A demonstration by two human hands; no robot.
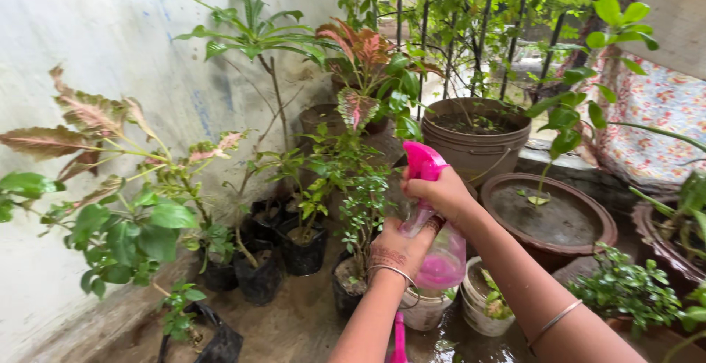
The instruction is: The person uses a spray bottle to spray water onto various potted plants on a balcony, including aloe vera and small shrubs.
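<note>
Two hands on one pink spray bottle point(435, 249), held above the potted plants at lower centre. Left hand point(397, 253), henna-patterned with a thin bangle at the wrist, cups the translucent pink reservoir from the left side; fingers wrapped against it, grip closed. Right hand point(441, 194) is clenched around the bottle neck just below the bright pink nozzle head point(423, 161), which points left toward the foliage. Whether a finger sits on the trigger cannot be told. Right forearm carries a bangle point(555, 322).

Directly beneath the bottle: two small white pots point(482, 311) on wet concrete floor point(294, 319). Just left of them, a row of black grow bags point(283, 260) holding small-leaved green shrubs.

Left, against the whitewashed wall point(95, 47): a taller plant with pink-and-green variegated leaves point(73, 131).

Right of the hands: a shallow brown clay bowl point(551, 219) with wet soil and one thin seedling. Behind it, a large brown plastic bucket planter point(476, 135). A red-and-green leafed plant point(364, 61) stands left of the bucket.

Farthest: a black metal railing point(478, 25) with greenery, and a floral cloth point(654, 120) at right.
</note>
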